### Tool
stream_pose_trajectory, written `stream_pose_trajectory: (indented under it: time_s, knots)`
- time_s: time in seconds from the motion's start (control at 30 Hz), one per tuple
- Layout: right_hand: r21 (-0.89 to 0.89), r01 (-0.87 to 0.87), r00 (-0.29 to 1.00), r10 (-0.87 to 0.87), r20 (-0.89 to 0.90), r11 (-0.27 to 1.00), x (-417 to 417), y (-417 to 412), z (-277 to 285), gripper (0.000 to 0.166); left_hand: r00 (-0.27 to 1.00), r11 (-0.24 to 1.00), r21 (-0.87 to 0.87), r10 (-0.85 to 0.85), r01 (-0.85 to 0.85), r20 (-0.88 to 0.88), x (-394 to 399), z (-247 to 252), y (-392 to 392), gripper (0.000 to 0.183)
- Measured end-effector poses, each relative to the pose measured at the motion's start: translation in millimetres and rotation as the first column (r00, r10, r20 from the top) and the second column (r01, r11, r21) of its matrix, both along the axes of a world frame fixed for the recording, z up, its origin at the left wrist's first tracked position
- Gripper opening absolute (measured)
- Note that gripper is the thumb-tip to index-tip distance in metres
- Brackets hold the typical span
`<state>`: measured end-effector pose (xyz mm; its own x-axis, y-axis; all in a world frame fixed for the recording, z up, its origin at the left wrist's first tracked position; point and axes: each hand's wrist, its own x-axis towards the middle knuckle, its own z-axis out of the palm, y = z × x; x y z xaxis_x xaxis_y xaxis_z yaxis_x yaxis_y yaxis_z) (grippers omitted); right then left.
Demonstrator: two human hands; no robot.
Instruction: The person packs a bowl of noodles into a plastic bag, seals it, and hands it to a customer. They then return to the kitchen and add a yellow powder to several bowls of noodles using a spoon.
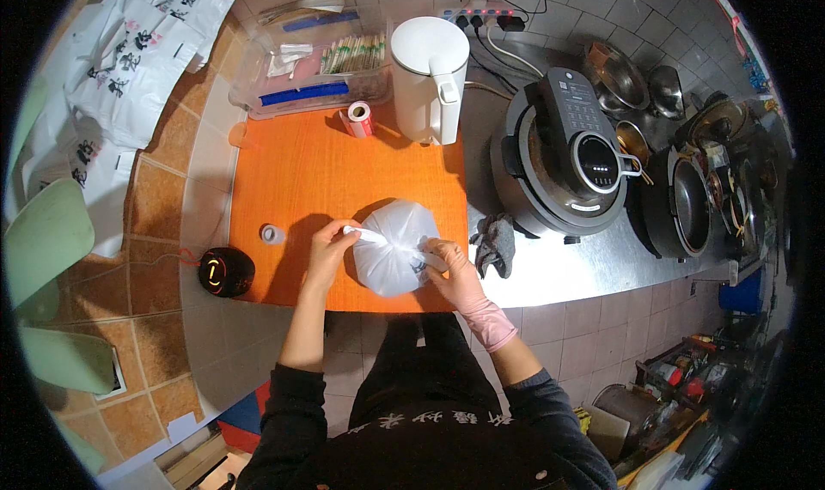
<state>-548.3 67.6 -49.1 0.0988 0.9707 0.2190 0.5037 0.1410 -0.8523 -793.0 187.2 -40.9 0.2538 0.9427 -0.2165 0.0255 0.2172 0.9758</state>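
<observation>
A puffed white plastic bag (387, 274), gathered and twisted at its top, sits near the front edge of the orange wooden tabletop (290, 174). My bare left hand (327, 248) pinches one twisted end of the bag between thumb and fingers, drawn out to the left. On the other side my right hand (456, 268), in a thin pink glove, grips the other end of the bag. Whatever is inside the bag is hidden. Left of my left hand stands a small white cup-like piece (272, 233).
Behind are a white pitcher (422, 58), a red-labelled roll (358, 119) and a clear plastic box (251, 100) of wrapped sticks. To the right are a grey rag (495, 245) and an electric cooker (561, 168). A black round device (225, 272) stands at left.
</observation>
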Motion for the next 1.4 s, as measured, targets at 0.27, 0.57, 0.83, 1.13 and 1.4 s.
stream_pose_trajectory:
  time_s: [0.27,0.57,0.83,1.13,1.4]
  knots:
    - [0.039,0.073,0.997,-0.073,0.009,0.997,-9.2,22.0,8.7,0.007,0.981,0.988,-0.139,-0.047,0.074,0.188,26.8,19.5,-17.3,0.019]
    - [-0.344,-0.232,0.425,-0.223,-0.877,0.910,-31.3,60.6,34.3,0.013,0.968,0.970,-0.194,-0.100,0.146,0.232,17.3,60.8,-28.2,0.021]
    - [-0.317,-0.339,0.930,0.265,-0.253,0.886,8.8,60.2,38.0,0.024,0.852,0.885,0.191,-0.320,0.426,-0.415,-40.2,12.9,-10.2,0.020]
    - [-0.438,-0.384,0.915,0.398,-0.062,0.813,35.2,67.3,-8.1,0.027,0.778,0.892,0.061,-0.356,0.449,-0.517,-56.5,-9.1,-4.9,0.041]
    - [-0.565,-0.571,0.699,-0.007,-0.715,0.596,41.6,74.9,-4.0,0.020,0.833,0.891,-0.145,-0.454,0.430,-0.317,-69.8,5.3,-6.2,0.039]
